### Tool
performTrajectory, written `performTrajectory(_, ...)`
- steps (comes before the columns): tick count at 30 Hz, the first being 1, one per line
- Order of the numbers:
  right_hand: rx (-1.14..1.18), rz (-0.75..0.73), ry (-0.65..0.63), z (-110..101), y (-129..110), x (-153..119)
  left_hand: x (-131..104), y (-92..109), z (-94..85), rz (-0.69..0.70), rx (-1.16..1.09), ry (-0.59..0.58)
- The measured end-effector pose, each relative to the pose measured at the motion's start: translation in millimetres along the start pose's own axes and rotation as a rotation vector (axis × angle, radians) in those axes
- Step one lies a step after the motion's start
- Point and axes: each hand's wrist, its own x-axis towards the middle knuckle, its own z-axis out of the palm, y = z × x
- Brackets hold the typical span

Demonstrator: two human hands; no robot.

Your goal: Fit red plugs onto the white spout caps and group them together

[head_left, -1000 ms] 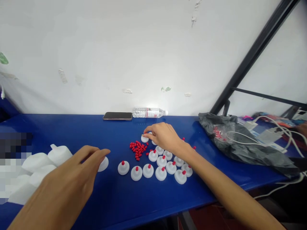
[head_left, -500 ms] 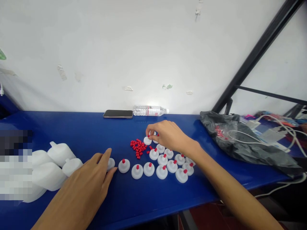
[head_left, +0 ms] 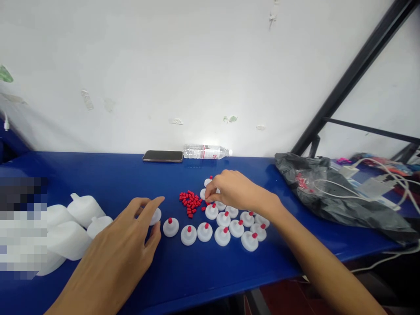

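My left hand (head_left: 126,238) is curled around a white round lid (head_left: 156,217), with thumb and fingers on either side. Part of that lid is hidden, and no red tip shows on it. My right hand (head_left: 231,188) is pinched low over the blue table, fingertips at a small red cap (head_left: 208,203) beside the loose pile of red caps (head_left: 189,203). Under and around this hand stand several white lids with red tips, one such lid (head_left: 211,211) just below the fingertips. Another lid (head_left: 170,227) sits right of my left hand.
White plastic containers (head_left: 74,238) are grouped at the left. A phone (head_left: 162,156) and a clear bottle (head_left: 206,152) lie along the wall. On the right, a dark plastic bag (head_left: 348,210) and white cables (head_left: 405,192) lie by a black metal frame (head_left: 348,74).
My right hand has moved from a lid's red tip slightly toward me, to a loose red cap. My left hand has risen a little, and its lid has shifted up and right.
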Motion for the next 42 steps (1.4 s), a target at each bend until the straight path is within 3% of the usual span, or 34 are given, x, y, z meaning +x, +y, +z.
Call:
performTrajectory(8,-0.044,-0.033,0.009,10.4,3.9,5.4,2.9,-4.1,3.1,0.020,-0.048,0.049)
performTrajectory(15,-0.031,-0.042,0.067,12.3,4.7,4.9,2.3,-1.8,3.7,-0.060,-0.164,0.062)
performTrajectory(19,0.087,-0.051,0.120,0.7,-2.6,0.7,3.3,-0.4,3.5,-0.096,-0.257,0.067)
performTrajectory(26,0.586,-0.228,0.252,-0.5,-22.7,-2.8,6.9,3.5,-5.6,-0.128,-0.345,0.113)
performTrajectory(36,0.746,-0.292,0.198,16.8,-28.6,1.9,9.8,8.8,-7.2,0.019,-0.350,0.176)
performTrajectory(42,0.825,-0.294,0.227,14.1,-31.5,0.2,9.8,6.7,-7.7,-0.002,-0.372,0.168)
